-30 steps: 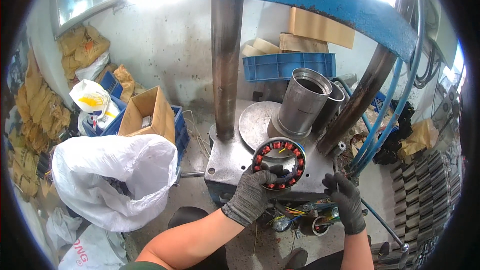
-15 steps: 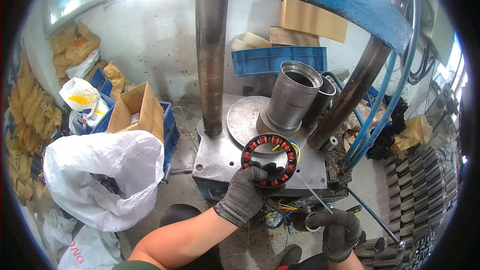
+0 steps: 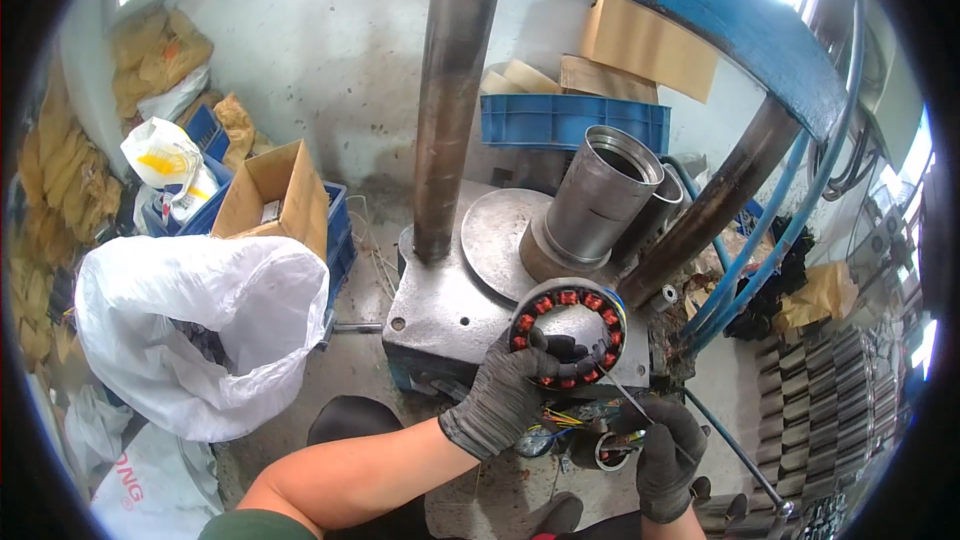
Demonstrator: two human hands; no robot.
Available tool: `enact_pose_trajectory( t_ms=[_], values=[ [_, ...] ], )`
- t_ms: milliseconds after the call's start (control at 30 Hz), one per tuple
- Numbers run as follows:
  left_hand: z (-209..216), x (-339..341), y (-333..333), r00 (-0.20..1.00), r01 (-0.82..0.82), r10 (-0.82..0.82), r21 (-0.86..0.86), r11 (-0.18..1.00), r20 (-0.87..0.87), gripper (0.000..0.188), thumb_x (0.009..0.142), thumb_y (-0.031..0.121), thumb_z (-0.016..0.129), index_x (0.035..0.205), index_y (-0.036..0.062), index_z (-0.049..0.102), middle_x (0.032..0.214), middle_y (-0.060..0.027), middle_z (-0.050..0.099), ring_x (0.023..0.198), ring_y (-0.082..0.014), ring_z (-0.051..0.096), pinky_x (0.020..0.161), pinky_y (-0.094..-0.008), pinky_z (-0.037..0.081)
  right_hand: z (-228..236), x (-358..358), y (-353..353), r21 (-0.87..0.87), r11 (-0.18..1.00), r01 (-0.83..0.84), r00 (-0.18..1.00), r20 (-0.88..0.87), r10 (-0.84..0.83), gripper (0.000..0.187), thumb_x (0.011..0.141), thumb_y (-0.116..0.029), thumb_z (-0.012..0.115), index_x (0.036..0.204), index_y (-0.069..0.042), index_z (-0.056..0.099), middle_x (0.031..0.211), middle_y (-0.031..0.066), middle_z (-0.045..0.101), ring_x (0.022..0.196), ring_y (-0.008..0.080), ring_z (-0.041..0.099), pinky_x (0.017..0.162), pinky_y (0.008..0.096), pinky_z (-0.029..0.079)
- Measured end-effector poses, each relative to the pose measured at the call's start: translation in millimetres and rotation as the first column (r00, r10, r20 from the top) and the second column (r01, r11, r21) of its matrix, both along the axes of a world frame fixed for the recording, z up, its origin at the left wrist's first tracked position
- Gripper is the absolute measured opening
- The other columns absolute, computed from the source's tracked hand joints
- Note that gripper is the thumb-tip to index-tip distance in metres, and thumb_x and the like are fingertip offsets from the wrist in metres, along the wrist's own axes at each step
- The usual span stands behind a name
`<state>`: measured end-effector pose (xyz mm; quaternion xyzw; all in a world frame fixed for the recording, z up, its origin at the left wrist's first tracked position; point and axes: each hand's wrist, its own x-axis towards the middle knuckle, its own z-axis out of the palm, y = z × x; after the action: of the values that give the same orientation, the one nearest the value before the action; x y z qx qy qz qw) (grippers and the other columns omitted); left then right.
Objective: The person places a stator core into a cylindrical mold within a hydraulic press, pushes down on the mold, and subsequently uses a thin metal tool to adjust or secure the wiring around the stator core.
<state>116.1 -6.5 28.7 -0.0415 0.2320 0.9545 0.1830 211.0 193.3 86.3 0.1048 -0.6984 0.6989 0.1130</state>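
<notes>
My left hand (image 3: 508,388), in a dark grey glove, grips a stator ring (image 3: 519,318) by its lower left side, fingers reaching through the middle. Red-copper windings line the inside of the ring, and it is tilted to face me. Coloured wires show at its right edge. A thin metal rod (image 3: 632,402) is held in my right hand (image 3: 668,455), gloved as well, with its fingers closed. The rod's upper tip meets the lower right windings; whether it presses on them I cannot tell.
Behind the ring, a metal cylinder (image 3: 606,198) stands on the press bed (image 3: 430,308), between steel columns (image 3: 452,110). A white sack (image 3: 130,330) and a cardboard box (image 3: 300,202) are at left. Stacked metal parts (image 3: 830,420) line the right. Below are coloured wires (image 3: 565,418).
The ring has turned in my left hand and its wires have shifted to the right edge. My right hand has brought the rod's tip from beside the ring onto its lower right windings.
</notes>
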Motion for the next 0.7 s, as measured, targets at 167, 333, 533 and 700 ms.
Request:
enact_pose_trajectory(
  t_ms=[167,333,533,700],
  values=[
    [-6,6,8,0.978,-0.109,0.076,-0.168,0.98,-0.194,0.052,0.079,-0.001,0.065,0.13,0.0008,0.053,0.115,-0.0131,0.067,0.105,-0.0231,0.069,0.092,-0.0365,0.062,-16,-4,-5,0.002,0.999,0.033,0.996,0.081,-0.033,0.022,0.101,-0.018,0.065,0.117,-0.003,0.067,0.101,0.0128,0.074,0.073,0.0159,0.066,0.06,0.0317,0.052],
    [-1,15,9,0.952,-0.236,0.151,-0.324,0.916,-0.267,0.055,0.082,-0.005,0.065,0.134,0.0002,0.049,0.121,-0.0119,0.065,0.107,-0.0197,0.066,0.092,-0.0322,0.059,-55,-16,-4,0.192,0.979,0.066,0.996,-0.073,-0.053,0.015,0.1,-0.009,0.063,0.113,-0.004,0.067,0.108,0.0131,0.072,0.076,0.0186,0.069,0.064,0.0321,0.055],
    [8,28,6,0.885,-0.359,-0.037,-0.731,0.58,-0.464,0.052,0.079,0.001,0.069,0.127,-0.0001,0.049,0.111,-0.0091,0.063,0.101,-0.0158,0.061,0.086,-0.0313,0.055,-71,-32,-6,0.418,0.895,0.155,0.947,-0.321,-0.014,0.018,0.094,0.003,0.063,0.11,-0.003,0.069,0.1,0.0146,0.073,0.091,0.0258,0.072,0.081,0.0374,0.057],
    [10,20,3,0.933,-0.286,0.064,-0.622,0.729,-0.354,0.05,0.081,0.0,0.069,0.127,-0.0002,0.05,0.111,-0.0092,0.063,0.101,-0.0161,0.062,0.086,-0.0313,0.057,-36,-29,-17,0.456,0.887,0.074,0.948,-0.307,0.079,0.024,0.096,-0.019,0.063,0.109,0.001,0.069,0.085,0.0107,0.07,0.066,0.0188,0.064,0.062,0.033,0.052]
  ],
)
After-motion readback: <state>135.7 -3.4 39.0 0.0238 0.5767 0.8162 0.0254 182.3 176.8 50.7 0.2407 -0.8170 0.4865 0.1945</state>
